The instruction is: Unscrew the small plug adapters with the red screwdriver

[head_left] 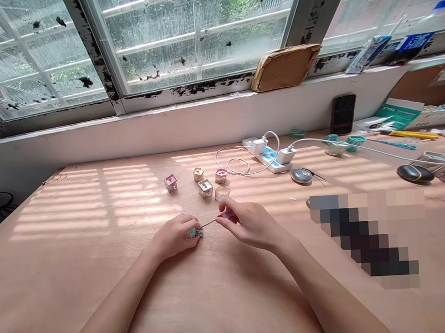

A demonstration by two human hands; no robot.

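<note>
Head view: my left hand (179, 233) is clamped on a small, pale-teal, boxy piece (196, 233), low over the broad, light-brown wooden tabletop (102, 287). My right hand (248, 222) has its fingers together round a slim tool with a pinkish-purple handle (228, 214) and thin metal shaft, aimed at the piece. Whether the tip touches, I can't quite tell (too small). For this step I'd brace the piece firmly, line the shaft up, press lightly and mind the left fingertips. Just beyond the right fingers, a clear, many-sided plastic cup (222, 194) crowds the reach; a white, blue-faced power strip (270, 157) with looping cable sits farther back.
</note>
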